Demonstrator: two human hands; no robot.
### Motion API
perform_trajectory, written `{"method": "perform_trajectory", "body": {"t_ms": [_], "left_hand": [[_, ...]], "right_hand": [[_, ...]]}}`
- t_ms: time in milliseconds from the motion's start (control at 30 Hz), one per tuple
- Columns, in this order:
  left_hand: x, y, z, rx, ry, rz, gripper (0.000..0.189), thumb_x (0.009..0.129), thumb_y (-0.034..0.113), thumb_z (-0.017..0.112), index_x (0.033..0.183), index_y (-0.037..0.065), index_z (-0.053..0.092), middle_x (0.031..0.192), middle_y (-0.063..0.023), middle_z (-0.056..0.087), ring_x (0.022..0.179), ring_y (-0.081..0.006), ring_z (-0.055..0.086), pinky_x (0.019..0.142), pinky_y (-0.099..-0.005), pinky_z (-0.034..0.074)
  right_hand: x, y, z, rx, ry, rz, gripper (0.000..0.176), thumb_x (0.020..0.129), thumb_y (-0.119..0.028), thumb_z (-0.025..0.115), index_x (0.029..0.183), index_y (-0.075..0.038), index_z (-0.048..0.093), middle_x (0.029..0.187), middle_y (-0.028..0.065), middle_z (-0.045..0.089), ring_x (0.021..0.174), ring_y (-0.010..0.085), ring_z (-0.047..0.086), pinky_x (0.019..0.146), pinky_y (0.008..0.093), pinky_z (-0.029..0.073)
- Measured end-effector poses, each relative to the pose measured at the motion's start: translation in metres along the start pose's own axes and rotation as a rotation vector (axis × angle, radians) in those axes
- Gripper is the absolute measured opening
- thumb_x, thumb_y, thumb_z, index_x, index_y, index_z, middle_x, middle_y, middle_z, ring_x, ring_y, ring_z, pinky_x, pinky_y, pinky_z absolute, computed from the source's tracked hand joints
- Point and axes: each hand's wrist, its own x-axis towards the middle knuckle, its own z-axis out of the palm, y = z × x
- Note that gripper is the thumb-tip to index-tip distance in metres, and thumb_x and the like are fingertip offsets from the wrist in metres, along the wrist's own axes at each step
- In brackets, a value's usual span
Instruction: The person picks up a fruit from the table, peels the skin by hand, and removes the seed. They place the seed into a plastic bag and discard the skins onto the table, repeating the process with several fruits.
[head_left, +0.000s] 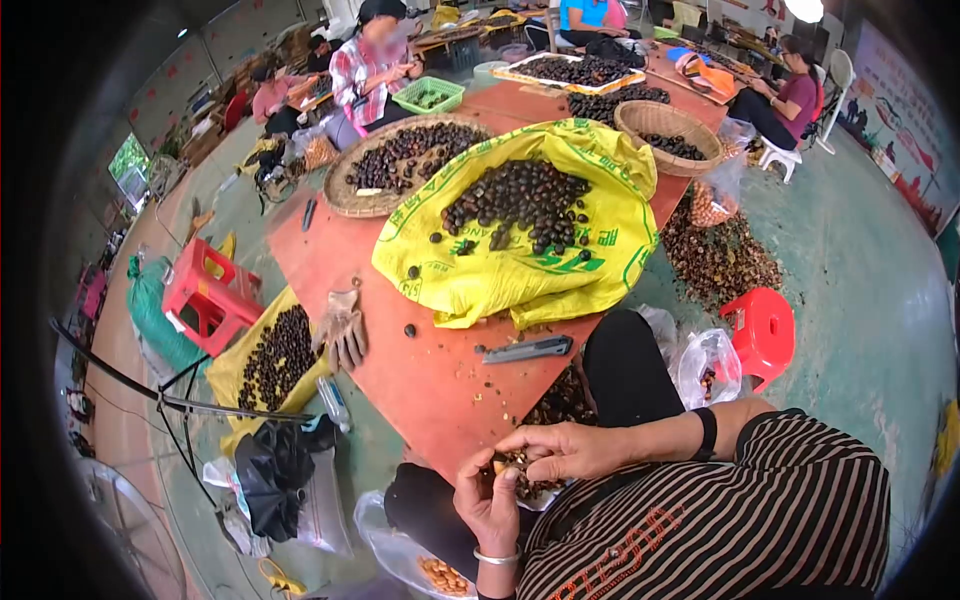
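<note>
My left hand [487, 508], with a silver bangle at the wrist, is closed in a pinch low in front of my lap. My right hand [568, 452], wearing a black wristband, meets it with bent fingers. Between both hands' fingertips is a small pale-brown nut [499, 467], mostly hidden. Beyond them on the red table [420, 385] lies a grey box cutter [528, 349]. A yellow sack [440, 290] is spread out there with a heap of dark brown nuts [520, 205]. A clear bag [385, 535] by my knee contains peeled tan kernels [443, 576].
A work glove [342, 328] hangs over the table's left edge. Wicker trays [345, 200] of nuts stand farther back. Red stools [762, 335] flank the table, and shells [725, 255] are piled on the floor. Other people [370, 70] sit around the tables behind.
</note>
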Motion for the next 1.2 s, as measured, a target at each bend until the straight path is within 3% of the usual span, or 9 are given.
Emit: {"method": "perform_trajectory", "body": {"t_ms": [100,267,467,533,567,667,800,933,1200], "left_hand": [[0.001,-0.006,0.0,0.013,-0.01,0.025,0.027,0.079,-0.002,0.065,0.103,-0.002,0.052,0.097,-0.0057,0.055,0.088,-0.0121,0.054,0.082,-0.025,0.044],[-0.001,-0.006,-0.002,0.282,-0.041,0.084,0.026,0.077,-0.004,0.067,0.099,-0.002,0.053,0.093,-0.0055,0.055,0.083,-0.0105,0.055,0.077,-0.0232,0.046],[-0.001,-0.008,0.0,0.375,-0.061,0.138,0.024,0.073,-0.007,0.066,0.094,-0.003,0.055,0.087,-0.0055,0.053,0.079,-0.0102,0.054,0.072,-0.0225,0.046],[-0.003,0.011,0.015,0.417,-0.226,0.254,0.021,0.074,-0.003,0.066,0.092,-0.001,0.056,0.087,-0.0036,0.053,0.076,-0.0095,0.054,0.069,-0.0209,0.044],[-0.004,0.012,0.018,0.303,-0.214,0.115,0.021,0.076,-0.001,0.066,0.094,-0.001,0.055,0.086,-0.0034,0.053,0.075,-0.0096,0.054,0.067,-0.0204,0.044],[0.002,0.0,0.016,0.028,-0.031,-0.151,0.024,0.081,0.003,0.063,0.101,0.0,0.05,0.084,-0.004,0.055,0.071,-0.0091,0.053,0.062,-0.0192,0.044],[0.003,-0.009,0.004,-0.024,-0.086,-0.204,0.025,0.081,0.001,0.063,0.103,-0.002,0.05,0.085,-0.0049,0.057,0.075,-0.0085,0.054,0.066,-0.0201,0.046],[0.004,-0.021,-0.002,0.18,-0.157,-0.013,0.024,0.081,0.002,0.064,0.1,-0.002,0.051,0.085,-0.006,0.059,0.074,-0.0089,0.056,0.067,-0.0216,0.047],[0.006,0.004,-0.005,0.192,-0.201,-0.15,0.024,0.078,0.0,0.067,0.093,0.001,0.049,0.083,-0.0036,0.056,0.073,-0.0064,0.053,0.063,-0.0184,0.044]], "right_hand": [[-0.005,-0.011,-0.001,-0.122,0.012,0.041,0.045,0.091,-0.015,0.049,0.132,0.001,0.036,0.108,0.007,0.055,0.101,0.0118,0.051,0.088,0.0262,0.041],[-0.007,0.005,-0.004,-0.197,0.046,0.023,0.044,0.09,-0.013,0.047,0.13,0.004,0.039,0.127,0.0129,0.049,0.118,0.0162,0.043,0.099,0.0306,0.034],[-0.005,0.028,-0.006,-0.009,0.089,0.108,0.041,0.091,-0.014,0.046,0.131,-0.003,0.04,0.098,0.0045,0.059,0.071,0.0065,0.054,0.062,0.0207,0.045],[-0.002,0.036,-0.008,0.162,0.267,0.251,0.037,0.092,-0.015,0.044,0.128,-0.008,0.042,0.075,-0.0032,0.052,0.051,0.0014,0.037,0.043,0.0174,0.031],[-0.006,0.034,-0.012,0.142,0.236,0.289,0.035,0.093,-0.016,0.043,0.127,-0.01,0.042,0.066,-0.0053,0.044,0.048,0.0016,0.034,0.039,0.0176,0.026],[-0.016,0.021,-0.01,0.261,0.208,0.331,0.036,0.093,-0.017,0.045,0.128,-0.01,0.041,0.062,-0.0056,0.039,0.048,0.0016,0.033,0.04,0.0177,0.026],[-0.019,0.006,-0.001,0.223,0.085,0.114,0.042,0.095,-0.026,0.045,0.13,-0.006,0.035,0.062,-0.0066,0.034,0.05,0.0019,0.032,0.045,0.0169,0.027],[-0.017,-0.004,-0.002,0.209,0.049,0.169,0.042,0.093,-0.022,0.048,0.129,-0.005,0.036,0.072,-0.0044,0.042,0.061,0.0029,0.039,0.051,0.0175,0.033],[-0.016,0.01,-0.013,0.254,-0.059,0.178,0.037,0.093,-0.017,0.046,0.127,-0.005,0.041,0.071,-0.0049,0.042,0.061,0.0026,0.039,0.053,0.0174,0.033]]}}
